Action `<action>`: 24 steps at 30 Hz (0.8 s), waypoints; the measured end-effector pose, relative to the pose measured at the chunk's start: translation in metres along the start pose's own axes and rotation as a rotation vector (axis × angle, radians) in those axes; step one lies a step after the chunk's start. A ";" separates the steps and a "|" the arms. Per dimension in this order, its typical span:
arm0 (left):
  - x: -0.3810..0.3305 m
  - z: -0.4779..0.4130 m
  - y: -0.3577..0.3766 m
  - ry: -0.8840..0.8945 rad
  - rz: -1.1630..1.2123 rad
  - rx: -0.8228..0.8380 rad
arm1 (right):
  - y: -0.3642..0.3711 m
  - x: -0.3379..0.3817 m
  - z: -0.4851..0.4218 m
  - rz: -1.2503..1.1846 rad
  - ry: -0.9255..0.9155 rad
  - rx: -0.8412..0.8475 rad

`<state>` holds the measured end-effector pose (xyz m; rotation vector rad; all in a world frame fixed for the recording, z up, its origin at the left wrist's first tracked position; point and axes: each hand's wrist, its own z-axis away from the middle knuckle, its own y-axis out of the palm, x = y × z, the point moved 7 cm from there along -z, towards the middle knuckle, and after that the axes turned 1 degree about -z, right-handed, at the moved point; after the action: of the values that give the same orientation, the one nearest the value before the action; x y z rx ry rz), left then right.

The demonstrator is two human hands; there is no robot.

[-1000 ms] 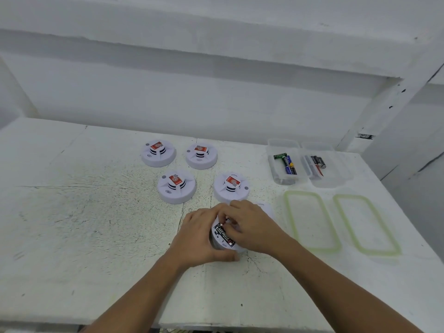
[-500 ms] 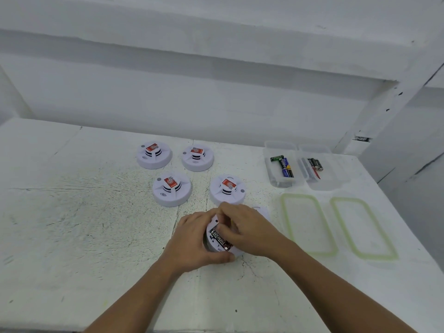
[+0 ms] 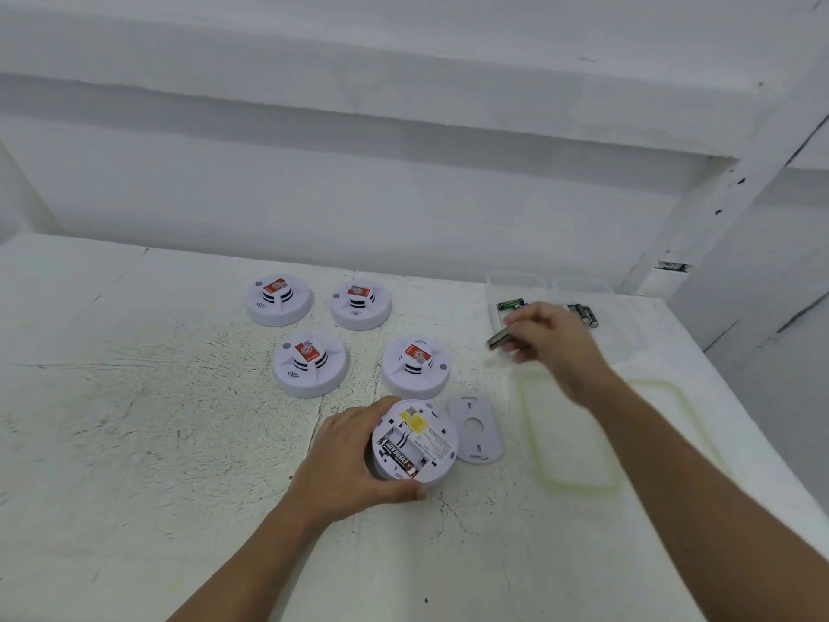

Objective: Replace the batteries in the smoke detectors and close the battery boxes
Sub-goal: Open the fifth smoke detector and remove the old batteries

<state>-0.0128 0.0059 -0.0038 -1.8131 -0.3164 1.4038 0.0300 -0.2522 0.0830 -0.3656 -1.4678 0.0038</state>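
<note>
Near the front edge of the bench (image 3: pixel 134 464), the upturned smoke detector (image 3: pixel 415 442) is gripped by the left hand (image 3: pixel 345 464); toward the far right corner, a battery (image 3: pixel 500 339) is pinched by the right hand (image 3: pixel 551 338).

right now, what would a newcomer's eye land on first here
First, the open smoke detector near the table's front edge, lying back-up with a fitted battery showing, gripped by the left hand. To its right and farther back, the blurred right hand pinches a loose battery close to the clear boxes. Behind the open one, four more detectors sit in a two-by-two block.
</note>
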 end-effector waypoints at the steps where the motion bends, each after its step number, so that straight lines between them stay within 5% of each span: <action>1: 0.000 0.000 0.001 -0.003 -0.004 0.005 | -0.021 0.001 -0.012 -0.005 0.017 -0.081; 7: -0.004 0.000 -0.003 -0.005 0.006 -0.006 | -0.114 -0.007 -0.067 0.453 0.097 -0.341; 12: -0.011 -0.002 -0.006 0.003 0.038 -0.028 | -0.130 -0.029 -0.094 0.874 0.169 -0.277; 24: -0.005 -0.003 -0.003 -0.032 0.065 -0.037 | -0.126 -0.064 -0.107 1.026 0.280 -0.168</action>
<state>-0.0112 0.0033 0.0025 -1.8473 -0.3044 1.4821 0.0988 -0.4109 0.0452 -1.1722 -0.8782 0.6270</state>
